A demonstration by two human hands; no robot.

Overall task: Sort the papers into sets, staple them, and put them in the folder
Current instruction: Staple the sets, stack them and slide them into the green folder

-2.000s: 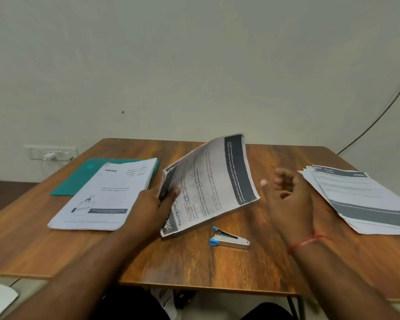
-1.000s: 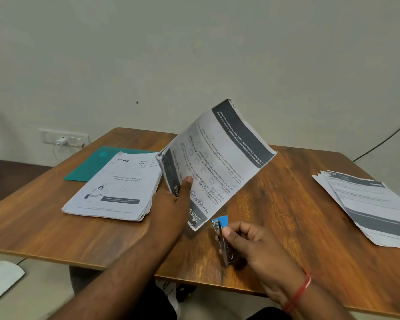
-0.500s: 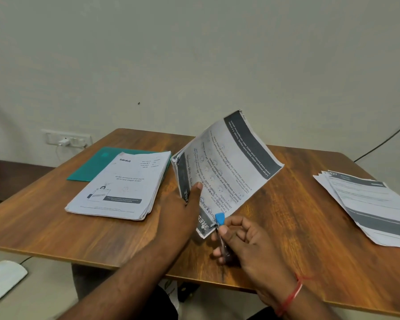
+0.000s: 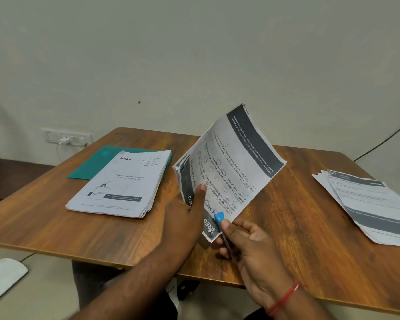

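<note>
My left hand [image 4: 185,211] grips a set of printed papers [image 4: 231,167] with dark bands, held tilted up above the wooden table [image 4: 298,227], thumb on the front page. My right hand [image 4: 245,241] holds a small stapler [image 4: 219,219] with a blue tip, clamped over the lower corner of that set. A stack of white papers [image 4: 123,185] lies at the left, partly covering a teal folder [image 4: 90,165]. Another fanned pile of papers [image 4: 370,204] lies at the right edge.
A wall socket with a white charger [image 4: 65,140] is on the wall behind the table's left corner. A dark cable [image 4: 383,139] runs down the wall at the right. A white object [image 4: 2,278] lies on the floor at lower left.
My right hand picked the stapler up off the table and brought it to the lower corner of the set. My left hand raised and tilted the papers.
</note>
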